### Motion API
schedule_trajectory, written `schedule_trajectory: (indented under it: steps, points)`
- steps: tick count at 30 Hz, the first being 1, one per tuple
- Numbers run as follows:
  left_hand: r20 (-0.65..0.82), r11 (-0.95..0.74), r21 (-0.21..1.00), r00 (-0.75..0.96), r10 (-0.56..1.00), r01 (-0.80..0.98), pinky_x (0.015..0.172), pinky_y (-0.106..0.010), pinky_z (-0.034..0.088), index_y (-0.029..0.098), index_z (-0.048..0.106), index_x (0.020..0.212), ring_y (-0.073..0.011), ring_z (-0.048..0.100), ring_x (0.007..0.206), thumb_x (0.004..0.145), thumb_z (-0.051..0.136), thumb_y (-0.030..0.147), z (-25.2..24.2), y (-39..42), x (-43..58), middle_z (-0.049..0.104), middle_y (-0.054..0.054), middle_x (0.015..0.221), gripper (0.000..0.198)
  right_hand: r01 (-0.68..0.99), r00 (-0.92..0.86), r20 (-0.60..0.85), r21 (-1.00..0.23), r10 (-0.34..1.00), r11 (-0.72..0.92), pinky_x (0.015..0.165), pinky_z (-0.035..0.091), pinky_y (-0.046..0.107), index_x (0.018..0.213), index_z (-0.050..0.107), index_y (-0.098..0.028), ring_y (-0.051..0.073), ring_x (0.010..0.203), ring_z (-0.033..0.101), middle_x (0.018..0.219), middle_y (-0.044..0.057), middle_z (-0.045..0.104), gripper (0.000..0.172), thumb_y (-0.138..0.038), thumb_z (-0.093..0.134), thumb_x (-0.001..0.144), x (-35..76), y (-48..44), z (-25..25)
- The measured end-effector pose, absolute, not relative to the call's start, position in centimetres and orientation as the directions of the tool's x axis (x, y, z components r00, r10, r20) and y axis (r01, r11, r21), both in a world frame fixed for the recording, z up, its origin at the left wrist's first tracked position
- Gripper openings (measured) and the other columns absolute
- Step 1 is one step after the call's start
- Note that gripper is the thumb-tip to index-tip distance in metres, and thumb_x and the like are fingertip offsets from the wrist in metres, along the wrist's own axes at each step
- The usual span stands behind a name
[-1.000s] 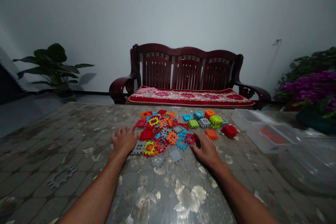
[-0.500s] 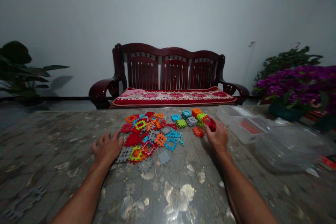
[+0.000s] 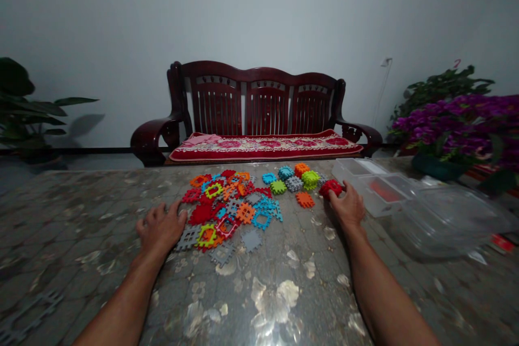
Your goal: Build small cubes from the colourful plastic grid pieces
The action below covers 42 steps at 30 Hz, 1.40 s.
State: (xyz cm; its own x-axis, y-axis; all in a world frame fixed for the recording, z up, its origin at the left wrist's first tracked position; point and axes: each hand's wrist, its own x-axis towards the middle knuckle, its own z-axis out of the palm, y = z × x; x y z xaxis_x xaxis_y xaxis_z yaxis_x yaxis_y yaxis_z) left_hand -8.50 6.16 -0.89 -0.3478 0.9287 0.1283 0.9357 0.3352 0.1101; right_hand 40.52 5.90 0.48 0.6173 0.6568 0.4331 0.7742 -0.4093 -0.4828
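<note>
My left hand [image 3: 160, 228] rests on the tabletop with its fingers apart, holding nothing, beside a loose heap of interlocking plastic tiles [image 3: 245, 213] in red, orange, blue, green and grey. A grey tile [image 3: 188, 238] lies closest to its thumb. My right hand [image 3: 349, 206] has its thumb and a finger around a small stack of red tiles [image 3: 330, 188], low at the table; its other fingers are partly hidden. Left of that stack are a green stack [image 3: 310, 179], a grey stack [image 3: 294, 184] and an orange tile [image 3: 305, 199].
Clear plastic boxes [image 3: 383, 194] and a clear lid [image 3: 454, 219] stand on the right, near purple flowers [image 3: 458, 119]. A separate grey piece [image 3: 32, 313] lies at the lower left. Beyond the patterned table [image 3: 239, 292] is a wooden bench [image 3: 265, 102].
My right hand has shifted right with the red stack, away from the green one, uncovering more of the green and grey stacks. My left hand stays almost in place; the view has moved slightly.
</note>
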Motion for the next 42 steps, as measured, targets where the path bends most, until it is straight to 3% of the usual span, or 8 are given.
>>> schedule_trajectory:
  steps: [8,17,25,34,42]
  points:
    - [0.148,0.338,0.104,-0.35,0.925,0.935,0.116,-0.06,0.036,0.025,0.058,0.152,-0.039,0.047,0.145,0.102,0.029,0.045,-1.47,6.36,-8.71,0.052,-0.02,0.158,0.061,0.785,0.6,0.401,-0.461,0.692,-0.414,0.099,0.048,0.046,0.147,0.058,-0.015,0.035,0.115,0.063,0.13,0.017,0.071,0.071,-0.05,0.06,0.086,40.67,5.79,0.14]
    - [0.142,0.332,0.089,-0.341,0.929,0.939,0.117,-0.058,0.035,0.024,0.057,0.152,-0.038,0.047,0.144,0.102,0.03,0.045,-1.27,6.24,-8.62,0.053,-0.02,0.156,0.061,0.752,0.631,0.241,-0.426,0.738,-0.504,0.103,0.048,0.051,0.161,0.035,-0.014,0.039,0.124,0.063,0.133,0.022,0.069,0.099,-0.059,0.07,0.08,41.07,5.77,-0.12]
    - [0.147,0.345,0.091,-0.355,0.923,0.934,0.116,-0.057,0.034,0.026,0.058,0.152,-0.0363,0.046,0.145,0.102,0.031,0.044,-1.34,6.23,-8.54,0.055,-0.018,0.157,0.059,0.791,0.6,0.244,-0.324,0.762,-0.519,0.096,0.05,0.049,0.157,0.037,-0.013,0.039,0.116,0.068,0.122,0.023,0.072,0.085,-0.053,0.064,0.086,41.38,6.32,-0.33]
    - [0.144,0.35,0.11,-0.364,0.92,0.93,0.118,-0.056,0.032,0.026,0.056,0.153,-0.0349,0.044,0.147,0.102,0.034,0.042,-1.05,5.93,-8.16,0.053,-0.017,0.159,0.058,0.801,0.595,0.236,-0.248,0.768,-0.545,0.085,0.054,0.045,0.132,0.057,-0.019,0.036,0.105,0.071,0.11,0.017,0.073,0.06,-0.055,0.061,0.085,41.39,6.47,-0.15]
    - [0.132,0.342,0.121,-0.356,0.925,0.932,0.12,-0.057,0.03,0.025,0.056,0.153,-0.0358,0.042,0.149,0.102,0.034,0.041,-0.81,5.72,-8.03,0.05,-0.018,0.161,0.058,0.801,0.59,0.256,-0.303,0.766,-0.516,0.087,0.052,0.049,0.142,0.053,-0.011,0.041,0.11,0.066,0.12,0.024,0.069,0.071,-0.05,0.059,0.083,41.28,6.01,-0.26]
